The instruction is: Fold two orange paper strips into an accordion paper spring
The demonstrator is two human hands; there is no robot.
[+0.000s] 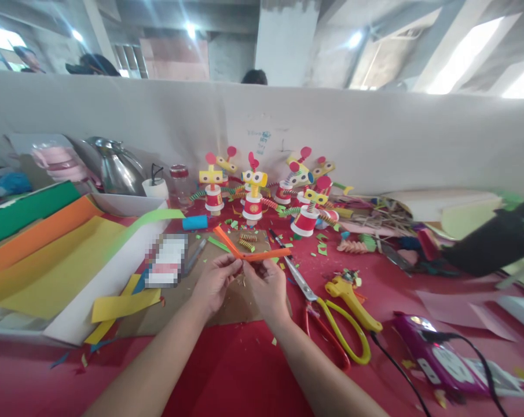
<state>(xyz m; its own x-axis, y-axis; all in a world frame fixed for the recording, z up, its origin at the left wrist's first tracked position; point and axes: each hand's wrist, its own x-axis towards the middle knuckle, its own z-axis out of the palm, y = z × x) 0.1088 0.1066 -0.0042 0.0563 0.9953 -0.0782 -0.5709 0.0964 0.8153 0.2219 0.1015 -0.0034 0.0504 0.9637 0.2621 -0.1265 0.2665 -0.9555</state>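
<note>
Two orange paper strips meet at an angle between my hands, one pointing up and left, the other to the right. My left hand pinches them near their joint. My right hand is closed on them just beside it, thumb close to the other thumb. Beneath lies a brown board with small folded paper springs and green strips on it. Behind it stand several paper cup figures with yellow heads and springy arms. Large scissors lie open at the right.
A yellow glue gun and a purple device with cables lie right. A white box of coloured paper fills the left, with yellow strips beside it. A metal jug and glass jar stand behind. People are beyond the partition.
</note>
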